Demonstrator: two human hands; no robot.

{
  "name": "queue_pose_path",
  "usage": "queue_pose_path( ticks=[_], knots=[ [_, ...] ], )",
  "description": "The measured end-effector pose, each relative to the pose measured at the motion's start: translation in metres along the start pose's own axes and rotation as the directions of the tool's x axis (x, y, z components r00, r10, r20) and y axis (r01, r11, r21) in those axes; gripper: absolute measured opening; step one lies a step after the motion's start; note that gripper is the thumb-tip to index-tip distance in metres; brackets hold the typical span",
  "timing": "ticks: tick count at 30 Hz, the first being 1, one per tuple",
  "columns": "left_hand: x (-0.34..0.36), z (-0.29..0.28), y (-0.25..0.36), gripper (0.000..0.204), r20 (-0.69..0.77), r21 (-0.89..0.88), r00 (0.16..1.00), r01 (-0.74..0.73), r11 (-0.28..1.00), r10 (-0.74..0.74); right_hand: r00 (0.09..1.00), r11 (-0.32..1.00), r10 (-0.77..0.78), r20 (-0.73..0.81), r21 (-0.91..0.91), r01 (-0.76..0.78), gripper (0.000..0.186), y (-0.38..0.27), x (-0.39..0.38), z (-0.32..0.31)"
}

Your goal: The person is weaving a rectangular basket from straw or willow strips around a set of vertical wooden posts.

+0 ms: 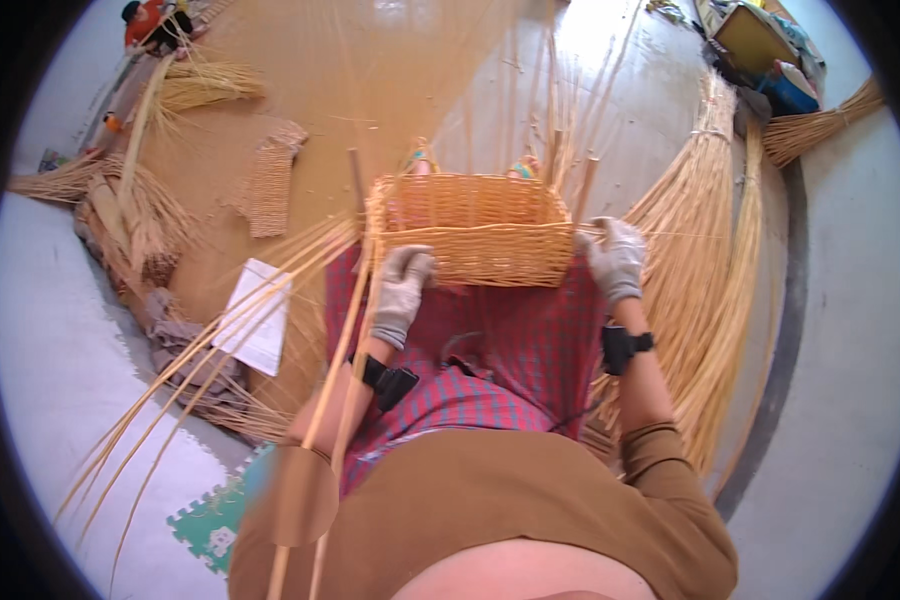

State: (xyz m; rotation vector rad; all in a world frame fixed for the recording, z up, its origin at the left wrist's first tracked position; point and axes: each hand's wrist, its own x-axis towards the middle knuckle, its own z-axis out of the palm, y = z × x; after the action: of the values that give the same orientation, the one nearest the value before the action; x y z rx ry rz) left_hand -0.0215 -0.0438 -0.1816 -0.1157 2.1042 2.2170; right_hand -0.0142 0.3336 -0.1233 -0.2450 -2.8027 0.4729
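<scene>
A rectangular woven wicker basket (500, 250) rests on my lap, with its hollow showing and its near wall facing me. My left hand (403, 290), in a pale glove, has its fingers bent against the left end of the near wall, gripping it. At the basket's right end my right hand (618, 258), also gloved, has its fingers closed round a thin cane strand (592, 232) that leaves the weave. Long loose strands (305, 265) fan out from the left side past my left forearm. Upright stakes (587, 185) stand at the basket's ends.
Large bundles of cane (705, 200) lie on the floor to the right. More strands (160, 215) are heaped on the left, near a woven panel (270, 185) and a white sheet (255, 315). A green foam mat (210, 520) lies at the lower left. Bags (785, 85) stand at the far right.
</scene>
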Motion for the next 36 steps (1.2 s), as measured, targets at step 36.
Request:
queue_pose_path(
  ticks=[36],
  knots=[
    [0.065, -0.066, 0.024, 0.045, 0.130, -0.045, 0.951, -0.278, 0.960, 0.281, 0.924, 0.741, -0.309, -0.224, 0.552, 0.382, 0.055, -0.278, 0.049, 0.068]
  ],
)
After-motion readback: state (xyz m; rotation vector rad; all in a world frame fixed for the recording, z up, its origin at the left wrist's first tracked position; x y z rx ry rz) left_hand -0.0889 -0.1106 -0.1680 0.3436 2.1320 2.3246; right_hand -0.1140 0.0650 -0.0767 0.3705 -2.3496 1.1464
